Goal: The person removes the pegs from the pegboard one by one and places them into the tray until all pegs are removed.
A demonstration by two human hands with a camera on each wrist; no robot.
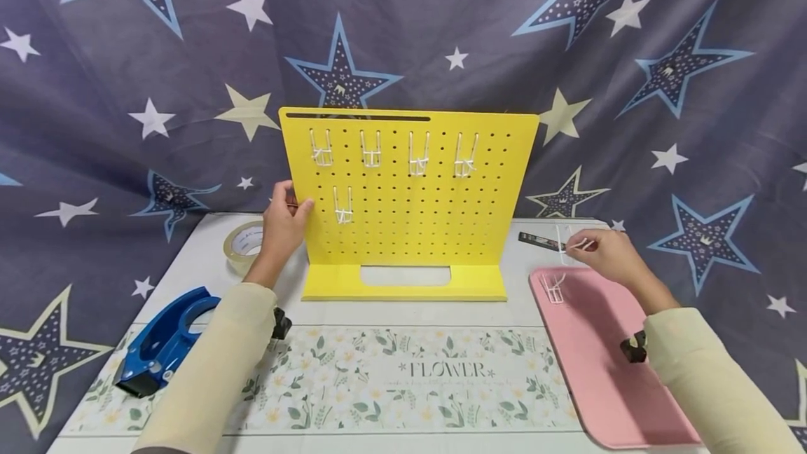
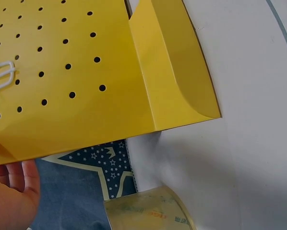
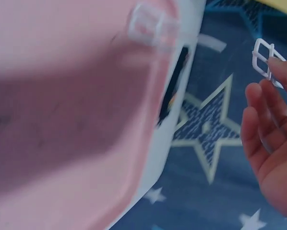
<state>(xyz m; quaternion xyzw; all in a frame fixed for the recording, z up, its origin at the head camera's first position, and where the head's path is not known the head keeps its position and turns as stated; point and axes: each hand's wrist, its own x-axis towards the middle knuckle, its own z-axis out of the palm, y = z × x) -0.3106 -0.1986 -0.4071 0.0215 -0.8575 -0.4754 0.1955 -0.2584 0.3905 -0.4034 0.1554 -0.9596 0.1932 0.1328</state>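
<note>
A yellow pegboard (image 1: 410, 230) stands on its base at the middle of the table. Four white wire hooks hang along its upper part, and one more hook (image 1: 343, 214) sits lower at the left. My left hand (image 1: 284, 223) grips the board's left edge, thumb in front and fingers behind. Off to the right, my right hand (image 1: 608, 254) pinches a white hook (image 3: 262, 60) between thumb and fingers, above the far end of a pink tray (image 1: 567, 342). Another white hook (image 1: 553, 291) lies in that tray's far left corner.
Left of the board are a roll of tape (image 1: 242, 247) and a blue tape dispenser (image 1: 160, 342). A dark, flat strip (image 1: 539, 240) lies behind the tray. The star-patterned curtain (image 1: 403, 19) hangs close behind the table.
</note>
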